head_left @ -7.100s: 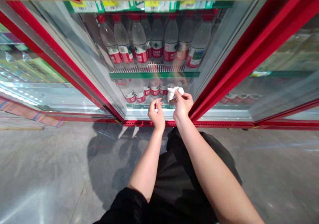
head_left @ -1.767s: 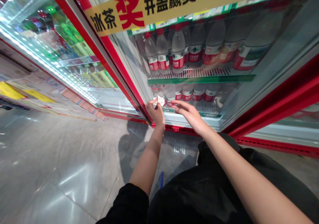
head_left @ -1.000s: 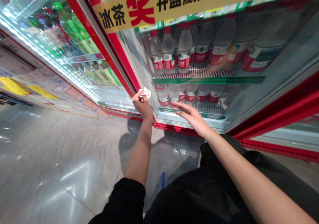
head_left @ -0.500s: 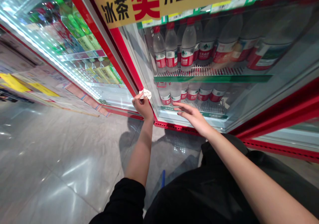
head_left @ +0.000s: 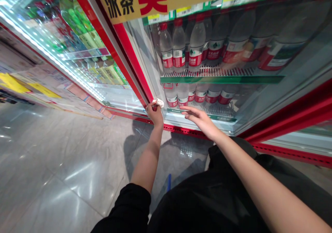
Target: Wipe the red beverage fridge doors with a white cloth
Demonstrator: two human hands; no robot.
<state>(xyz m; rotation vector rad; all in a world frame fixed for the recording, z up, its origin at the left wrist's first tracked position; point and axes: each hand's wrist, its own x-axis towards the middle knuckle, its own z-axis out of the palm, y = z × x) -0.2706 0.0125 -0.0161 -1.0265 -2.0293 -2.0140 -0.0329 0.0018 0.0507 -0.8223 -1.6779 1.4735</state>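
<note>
My left hand [head_left: 155, 114] is closed around a crumpled white tissue [head_left: 158, 103], held against the lower left edge of the glass door by its red frame [head_left: 135, 58]. To the right, my right hand [head_left: 198, 119] has its fingers stretched out near the lower part of the glass door [head_left: 240, 103]; whether the fingertips touch the glass I cannot tell. Nothing shows in that hand. Behind the glass, water bottles [head_left: 196, 46] with red caps and red-and-white labels stand on two shelves.
A second lit cooler [head_left: 114, 98] with green and yellow drink bottles is at the left. Beside it are stacked cartons [head_left: 44, 79]. A thin blue object [head_left: 169, 182] lies on the grey tiled floor [head_left: 52, 157]. A yellow banner [head_left: 121, 5] crosses the door above.
My left hand has moved slightly right and down with the tissue along the door's edge. My right hand stays nearly in place.
</note>
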